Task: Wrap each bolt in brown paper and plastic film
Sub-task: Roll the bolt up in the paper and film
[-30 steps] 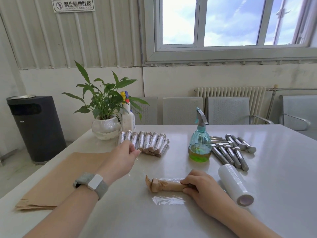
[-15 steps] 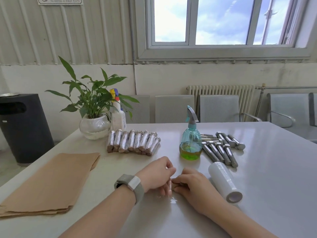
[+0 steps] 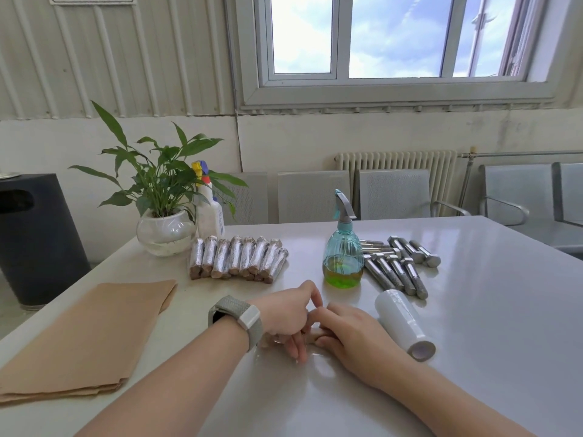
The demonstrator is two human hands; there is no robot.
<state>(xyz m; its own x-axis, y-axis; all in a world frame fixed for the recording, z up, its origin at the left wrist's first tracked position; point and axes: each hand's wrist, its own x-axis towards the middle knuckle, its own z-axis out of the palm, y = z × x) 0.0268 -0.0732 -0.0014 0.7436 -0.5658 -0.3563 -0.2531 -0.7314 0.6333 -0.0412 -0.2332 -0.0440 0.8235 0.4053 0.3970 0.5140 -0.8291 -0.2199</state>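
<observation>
Both hands meet at the middle of the white table. My right hand curls over the paper-wrapped bolt, which is almost wholly hidden. My left hand, with a watch on its wrist, arches over the bolt's left end. Its fingers reach down to the clear plastic film on the near side and pinch it. A roll of plastic film lies just right of my right hand. Several bare steel bolts lie behind the roll. A row of several finished wrapped bolts sits at the back.
A stack of brown paper sheets lies at the left. A teal spray bottle with green liquid stands behind my hands. A potted plant and a white bottle stand at the back left. Grey chairs line the far edge; a black bin stands left.
My left hand came back from the row of finished bolts to the paper-wrapped bolt under my right hand. Both hands now cover it, and the film in front is taken up.
</observation>
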